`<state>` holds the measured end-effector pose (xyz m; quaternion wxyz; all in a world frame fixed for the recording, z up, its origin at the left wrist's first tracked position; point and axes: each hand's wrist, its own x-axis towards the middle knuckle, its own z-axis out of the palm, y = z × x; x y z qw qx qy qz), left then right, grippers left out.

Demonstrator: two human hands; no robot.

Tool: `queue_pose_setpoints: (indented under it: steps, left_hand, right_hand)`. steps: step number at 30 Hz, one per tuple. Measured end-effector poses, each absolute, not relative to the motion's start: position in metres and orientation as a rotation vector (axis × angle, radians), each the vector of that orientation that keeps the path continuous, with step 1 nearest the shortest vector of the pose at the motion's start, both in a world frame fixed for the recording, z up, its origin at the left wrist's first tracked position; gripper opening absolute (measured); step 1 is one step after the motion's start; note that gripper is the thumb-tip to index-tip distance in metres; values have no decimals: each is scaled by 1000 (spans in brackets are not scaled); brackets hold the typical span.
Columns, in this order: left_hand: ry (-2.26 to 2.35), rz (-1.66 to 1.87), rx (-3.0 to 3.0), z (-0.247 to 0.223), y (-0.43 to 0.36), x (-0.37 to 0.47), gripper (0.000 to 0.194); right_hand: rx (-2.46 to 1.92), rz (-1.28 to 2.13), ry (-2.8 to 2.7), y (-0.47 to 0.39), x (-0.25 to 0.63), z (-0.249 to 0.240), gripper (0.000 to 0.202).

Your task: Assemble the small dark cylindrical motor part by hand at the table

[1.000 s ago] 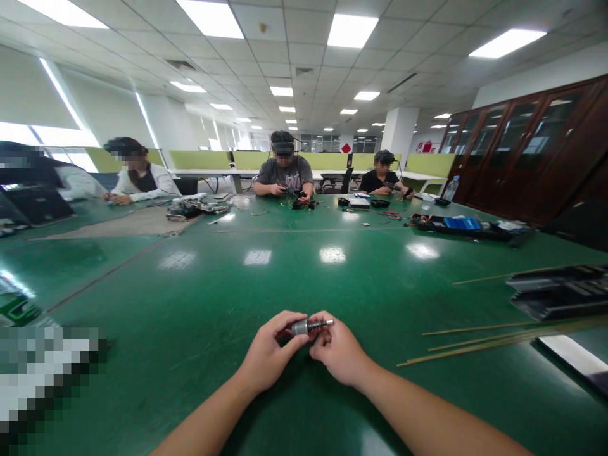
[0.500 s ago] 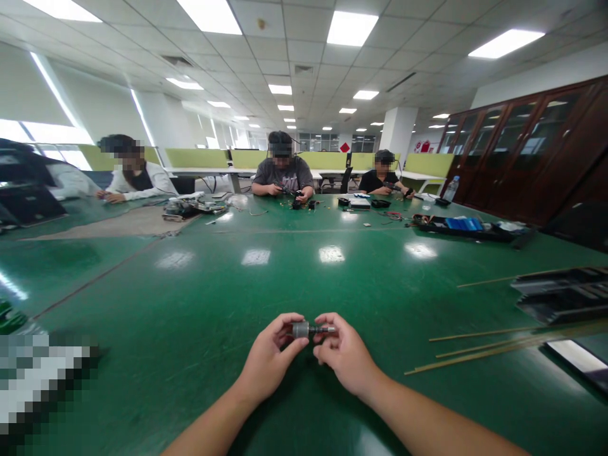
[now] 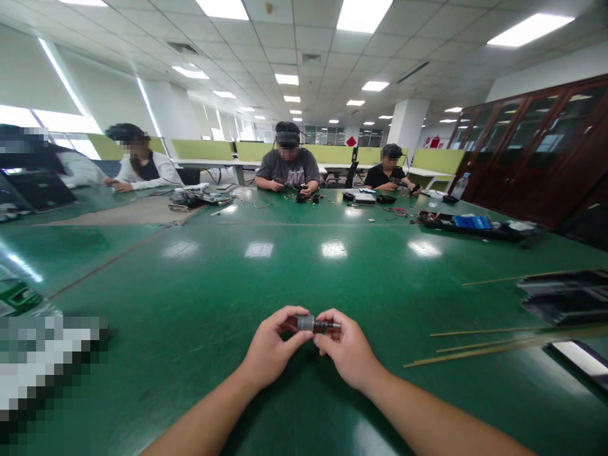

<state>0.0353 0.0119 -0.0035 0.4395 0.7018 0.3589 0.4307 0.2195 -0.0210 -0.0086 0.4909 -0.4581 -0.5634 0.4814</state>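
Observation:
A grey metal cylinder with a narrow stepped shaft lies level above the green table, its shaft pointing right. My left hand is closed on the thick cylinder end, thumb below and fingers above. Around the thin shaft end, my right hand has its thumb and fingers closed. The shaft's tip shows against the right fingers. The exact kind of part is too small to make out.
Thin yellowish sticks and black channel-shaped pieces lie at the right, near a dark flat device. A plastic bottle lies at the left. Across the green table, several people work among parts and a black tray.
My right thumb and fingers have closed in on the shaft, and the hands are nearer each other. The camera view has shifted slightly.

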Motion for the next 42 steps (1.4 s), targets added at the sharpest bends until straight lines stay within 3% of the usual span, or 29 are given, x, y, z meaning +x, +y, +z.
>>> queue_pose_setpoints:
  steps: [7,14,42]
  left_hand:
    - [916,1086,1738,-2,12,34,30]
    - [924,1075,1729,-5,12,34,32]
    - [948,1047,1747,-4,12,32,33]
  right_hand:
    - [-1140,1167,-1377,-25,218,-10,33]
    - [-1085,1210,-1361,-23,219,-11,21]
    - [-1145,1100,-1383,-23,222,-2,15]
